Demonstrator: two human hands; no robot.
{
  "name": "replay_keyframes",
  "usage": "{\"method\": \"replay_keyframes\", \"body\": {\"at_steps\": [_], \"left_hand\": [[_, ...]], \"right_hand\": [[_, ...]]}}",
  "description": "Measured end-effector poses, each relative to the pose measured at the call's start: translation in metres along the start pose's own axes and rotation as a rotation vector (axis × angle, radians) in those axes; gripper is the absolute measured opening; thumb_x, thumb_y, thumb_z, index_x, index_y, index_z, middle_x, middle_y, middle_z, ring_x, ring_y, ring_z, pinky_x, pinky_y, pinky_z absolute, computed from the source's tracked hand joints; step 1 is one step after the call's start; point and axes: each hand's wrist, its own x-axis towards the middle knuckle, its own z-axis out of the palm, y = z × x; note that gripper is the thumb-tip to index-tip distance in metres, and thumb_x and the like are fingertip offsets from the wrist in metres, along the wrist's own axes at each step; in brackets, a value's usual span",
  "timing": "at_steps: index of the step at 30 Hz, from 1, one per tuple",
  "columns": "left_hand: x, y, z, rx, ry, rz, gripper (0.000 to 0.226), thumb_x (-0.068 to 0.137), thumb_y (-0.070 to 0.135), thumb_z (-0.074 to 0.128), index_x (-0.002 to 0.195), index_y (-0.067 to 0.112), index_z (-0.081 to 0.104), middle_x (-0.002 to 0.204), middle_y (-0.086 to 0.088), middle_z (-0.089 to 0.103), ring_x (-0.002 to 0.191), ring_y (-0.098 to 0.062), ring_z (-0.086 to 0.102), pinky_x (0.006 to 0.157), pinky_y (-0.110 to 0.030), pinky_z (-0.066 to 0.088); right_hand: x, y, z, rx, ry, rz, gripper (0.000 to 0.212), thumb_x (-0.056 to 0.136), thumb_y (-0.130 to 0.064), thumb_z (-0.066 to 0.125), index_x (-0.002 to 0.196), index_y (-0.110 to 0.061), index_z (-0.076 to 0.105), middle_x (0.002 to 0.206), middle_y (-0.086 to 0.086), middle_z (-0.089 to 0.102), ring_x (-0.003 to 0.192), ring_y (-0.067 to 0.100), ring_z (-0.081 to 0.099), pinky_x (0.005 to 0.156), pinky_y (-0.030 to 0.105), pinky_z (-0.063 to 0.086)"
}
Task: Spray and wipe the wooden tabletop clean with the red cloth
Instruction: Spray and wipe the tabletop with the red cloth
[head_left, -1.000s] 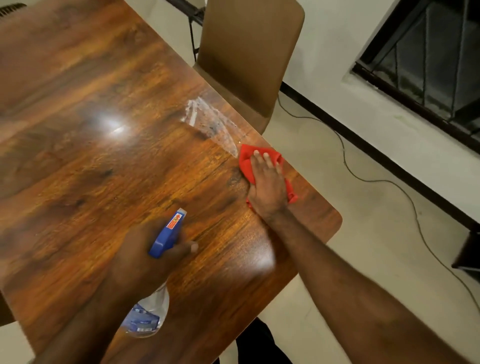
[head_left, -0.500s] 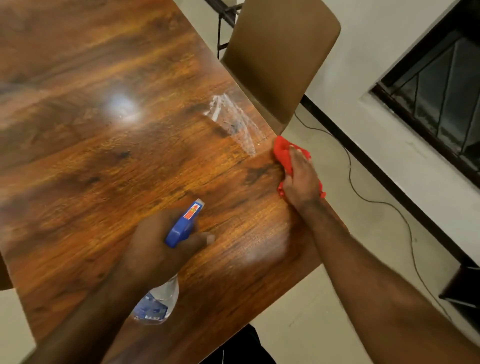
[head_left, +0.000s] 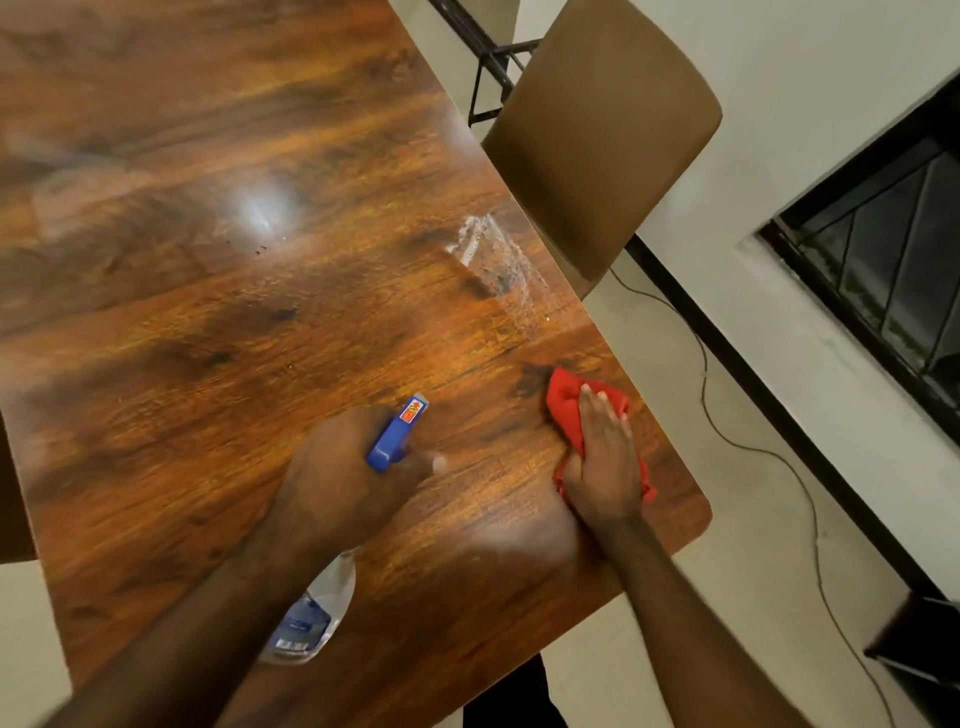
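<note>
The glossy wooden tabletop (head_left: 218, 332) fills the left and middle of the view. My right hand (head_left: 605, 457) presses the red cloth (head_left: 566, 410) flat on the wood near the table's right corner. My left hand (head_left: 343, 478) grips a spray bottle (head_left: 397, 434) with a blue trigger head and a clear body, held above the table just left of the cloth, nozzle pointing away from me. A wet streak of spray (head_left: 506, 270) lies on the wood beyond the cloth, near the right edge.
A brown chair (head_left: 602, 135) stands against the table's right edge, just past the wet streak. A thin cable (head_left: 727, 431) runs over the pale floor on the right. A dark barred window (head_left: 883, 270) sits in the right wall.
My right hand has slid the red cloth back from the table's right edge toward me and inward over the wood. The left hand keeps the bottle in much the same pose.
</note>
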Motion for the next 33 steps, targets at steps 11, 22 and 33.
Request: {"method": "replay_keyframes", "body": {"at_steps": [11, 22, 33], "left_hand": [[0.034, 0.018, -0.017, 0.014, 0.054, -0.099, 0.031, 0.077, 0.043, 0.079, 0.068, 0.019, 0.062, 0.058, -0.003, 0.061, 0.053, -0.022, 0.057, 0.053, -0.038, 0.048], [0.067, 0.041, -0.014, -0.075, 0.085, -0.128, 0.03, 0.077, 0.051, 0.071, 0.068, 0.023, 0.062, 0.057, 0.001, 0.06, 0.049, -0.014, 0.054, 0.05, -0.034, 0.045], [0.085, 0.044, -0.02, -0.161, 0.142, -0.135, 0.04, 0.079, 0.06, 0.072, 0.071, 0.022, 0.062, 0.069, 0.002, 0.063, 0.053, -0.015, 0.056, 0.049, -0.027, 0.042]], "right_hand": [[0.126, -0.043, 0.009, -0.074, -0.045, -0.204, 0.068, 0.103, -0.028, 0.051, 0.165, -0.015, 0.024, 0.171, 0.006, 0.028, 0.161, 0.028, 0.018, 0.13, 0.056, 0.014], [0.182, -0.03, 0.008, 0.055, -0.162, -0.452, 0.079, 0.09, -0.011, 0.063, 0.163, -0.015, 0.034, 0.166, 0.005, 0.04, 0.158, 0.024, 0.027, 0.128, 0.056, 0.02], [0.172, -0.073, 0.023, 0.003, -0.095, -0.381, 0.08, 0.089, -0.018, 0.066, 0.162, -0.019, 0.034, 0.169, 0.002, 0.035, 0.159, 0.03, 0.023, 0.129, 0.056, 0.015]]}}
